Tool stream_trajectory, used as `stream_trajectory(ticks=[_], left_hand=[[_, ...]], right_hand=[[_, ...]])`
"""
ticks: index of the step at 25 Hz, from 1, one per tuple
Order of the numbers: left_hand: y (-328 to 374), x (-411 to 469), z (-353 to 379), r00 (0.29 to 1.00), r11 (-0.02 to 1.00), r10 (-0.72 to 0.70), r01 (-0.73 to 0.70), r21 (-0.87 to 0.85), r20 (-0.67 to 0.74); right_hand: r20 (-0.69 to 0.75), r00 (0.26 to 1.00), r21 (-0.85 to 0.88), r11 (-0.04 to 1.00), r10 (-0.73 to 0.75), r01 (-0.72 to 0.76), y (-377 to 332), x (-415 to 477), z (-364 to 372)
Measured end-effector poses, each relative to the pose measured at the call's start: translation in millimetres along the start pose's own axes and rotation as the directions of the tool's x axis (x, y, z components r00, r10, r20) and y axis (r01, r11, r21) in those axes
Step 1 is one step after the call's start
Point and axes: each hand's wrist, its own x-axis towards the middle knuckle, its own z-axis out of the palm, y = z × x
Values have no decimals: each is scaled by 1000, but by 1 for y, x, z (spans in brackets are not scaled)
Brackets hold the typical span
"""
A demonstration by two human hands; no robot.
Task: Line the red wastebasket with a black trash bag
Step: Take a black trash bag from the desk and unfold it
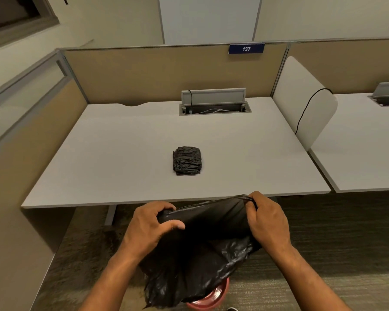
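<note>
We hold a crinkled black plastic trash bag in the lower centre of the frame — its top edge stretched between both hands, its body hanging over a round red wastebasket at the bottom edge. Our left hand curls closed around the bag's left corner; our right hand pinches the right corner. Beyond, mid-frame, a folded stack of black bags lies on the pale grey desk.

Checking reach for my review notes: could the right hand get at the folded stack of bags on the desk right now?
Probably not at once: the right hand is gripping the trash bag. The path to the folded bags looks clear.
</note>
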Motion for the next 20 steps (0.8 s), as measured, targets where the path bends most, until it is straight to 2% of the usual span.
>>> stream_trajectory(ticks=[2, 3, 5, 6, 7, 8, 9, 10, 11, 12, 13, 14, 15, 17, 20], left_hand=[[-4, 3, 0, 988, 995, -45, 58, 85, -150], [-6, 2, 2, 960, 989, -114, 134, 62, -256], [-3, -3, 4, 845, 952, -307, 269, -148, -439], [-2, -7, 5, 768, 928, -364, 250, -277, -527], [-2, -10, 6, 695, 931, -337, 146, -334, -636], [-4, -15, 10, 636, 961, -222, 13, -278, -739], [-5, -19, 14, 625, 982, -77, -88, -168, -777], [-10, -23, 21, 675, 987, 51, -149, -68, -736], [-16, -25, 30, 768, 990, 107, -139, -2, -631], [-23, -28, 38, 864, 999, 36, -39, 5, -502], [-32, -31, 46, 909, 990, -137, 138, -26, -393], [-42, -34, 52, 892, 949, -311, 311, -57, -329], [-52, -37, 54, 860, 914, -401, 396, -82, -316], [-64, -38, 52, 847, 908, -415, 406, -97, -333], [-59, -32, 49, 849, 907, -420, 400, -129, -321]], right_hand=[[-65, 998, 50, 999, -4, 7, 0, -2, -4], [-120, 993, 91, 995, -18, 29, -1, -5, -7], [-282, 956, 167, 977, -78, 130, 0, -11, -14], [-368, 921, 187, 959, -131, 211, 1, -16, -16], [-428, 882, 195, 934, -195, 301, 1, -22, -16], [-452, 847, 181, 901, -280, 394, 1, -30, -14], [-421, 824, 148, 868, -379, 475, 2, -38, -9], [-304, 832, 107, 851, -465, 514, 6, -46, 1], [-81, 863, 51, 862, -499, 503, 13, -52, 12], [209, 887, -37, 903, -411, 427, 21, -56, 24], [454, 863, -148, 937, -220, 316, 30, -60, 36], [578, 815, -227, 949, -49, 218, 42, -63, 46], [589, 808, -232, 963, 28, 136, 50, -64, 51], [469, 880, -128, 992, 74, -16, 61, -61, 55], [356, 929, 8, 994, 99, -109, 62, -50, 54]])
